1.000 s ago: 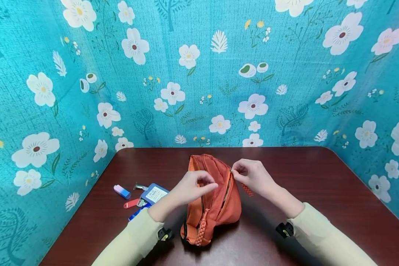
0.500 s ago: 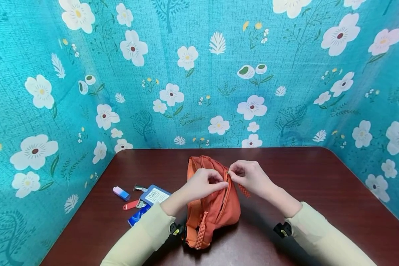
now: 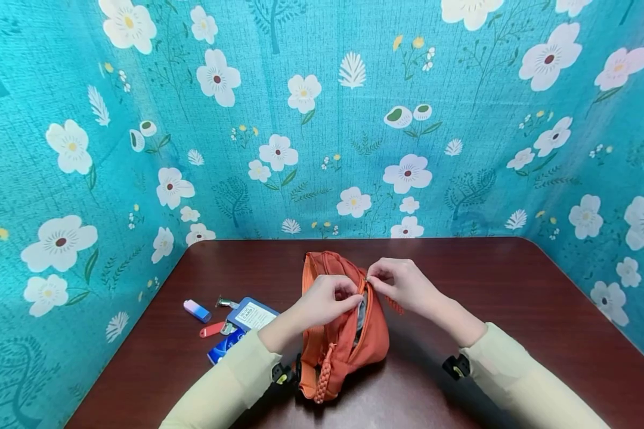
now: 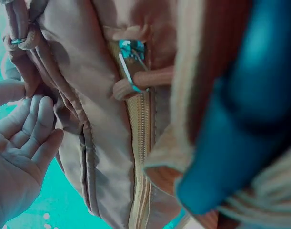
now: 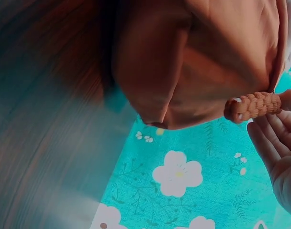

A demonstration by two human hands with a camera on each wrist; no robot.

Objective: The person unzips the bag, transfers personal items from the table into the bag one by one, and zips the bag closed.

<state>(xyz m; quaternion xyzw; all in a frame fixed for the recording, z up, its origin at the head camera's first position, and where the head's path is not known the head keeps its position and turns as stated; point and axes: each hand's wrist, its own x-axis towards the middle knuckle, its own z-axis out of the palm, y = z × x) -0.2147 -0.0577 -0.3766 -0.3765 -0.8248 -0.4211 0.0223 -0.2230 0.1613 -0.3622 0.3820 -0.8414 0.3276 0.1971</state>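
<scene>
An orange-red fabric bag (image 3: 377, 342) stands on the table, its front zip part open with grey lining (image 3: 361, 316) in the gap. The left hand (image 3: 327, 298) pinches the fabric at the left edge of this opening, thumb and fingertips together in the left wrist view. At the top of the same zip, the right hand (image 3: 402, 283) pinches the zip pull. The pull's braided orange cord (image 5: 255, 106) hangs from the fingers in the right wrist view. A second braided cord (image 3: 324, 375) hangs at the bag's near side. Another zip (image 4: 143, 138) is closed in the left wrist view.
Left of the bag lie a blue card holder (image 3: 253, 314) with a metal clip, a blue packet (image 3: 222, 345), a small red item (image 3: 211, 329) with a metal end, and a pink-and-blue stick (image 3: 197, 310). A flowered cloth (image 3: 322, 149) hangs behind the dark table (image 3: 472, 268).
The left hand has moved right and now pinches the opening's edge. The right hand has shifted slightly left with the zip pull. The opening gapes wider, exposing grey lining.
</scene>
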